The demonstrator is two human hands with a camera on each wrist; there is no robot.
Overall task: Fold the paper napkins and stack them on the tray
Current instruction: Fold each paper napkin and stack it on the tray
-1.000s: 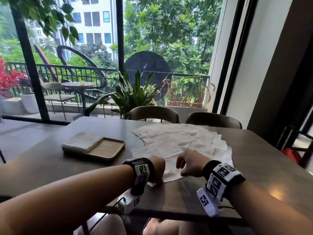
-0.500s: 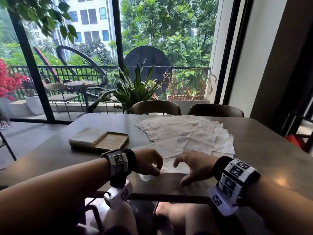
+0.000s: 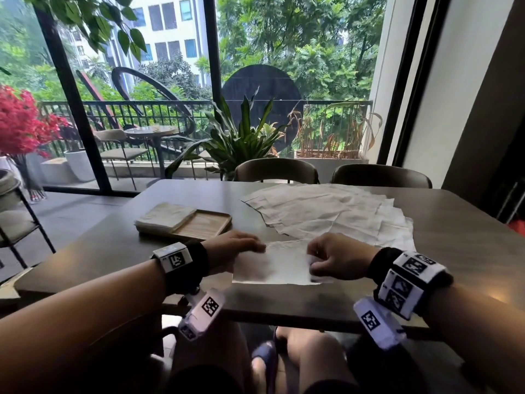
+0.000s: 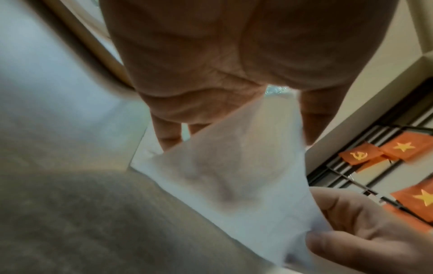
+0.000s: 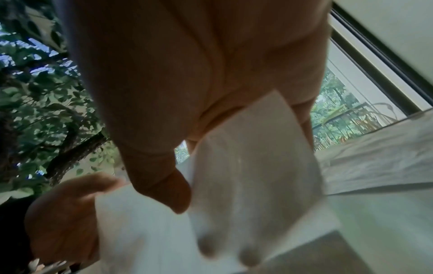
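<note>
We hold one napkin [image 3: 277, 264] at the near edge of the table [image 3: 454, 257], our left hand [image 3: 231, 245] pinching its left side with the fingers curled round the paper, our right hand [image 3: 331, 258] pinching its right side between thumb and fingertips. The sheet is thin, so we judge it could tear or crease crookedly if the two hands pull unevenly, and a skewed fold would not sit square on the stack of folded napkins [image 3: 164, 217] at the left end of the tray [image 3: 210, 226]. The napkin's near edge lies close to the table's lip, so a slip toward us could drop it onto our lap. The pile of unfolded napkins [image 3: 335, 214] lies just beyond, almost touching our sheet; a forward sweep could drag it. The bare tabletop to the left of the napkin leads to the tray, whose right half lies bare
</note>
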